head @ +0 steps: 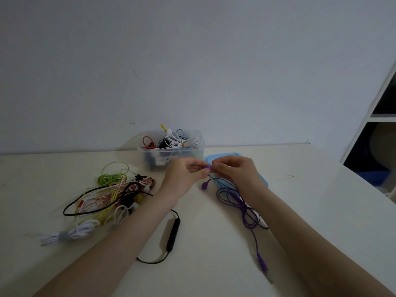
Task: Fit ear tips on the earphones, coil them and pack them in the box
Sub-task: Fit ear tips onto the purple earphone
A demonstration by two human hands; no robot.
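Note:
A purple earbud [207, 167] is pinched between my left hand [186, 173] and my right hand [234, 173], fingertips meeting over the table. The second purple earbud [204, 185] hangs just below them. The purple cable [242, 207] loops under my right wrist and trails to its plug [263, 264] near the front. A clear plastic box [171, 150] holding several coiled earphones stands behind my hands. Its blue lid [216, 158] lies partly hidden under my right hand.
A tangle of green, red-striped, black, yellow and white earphones [115, 196] lies at the left. A bundled white cable [70, 233] sits in front of it. A black neckband earphone [173, 232] runs under my left forearm. A white shelf unit [377, 116] stands at the right.

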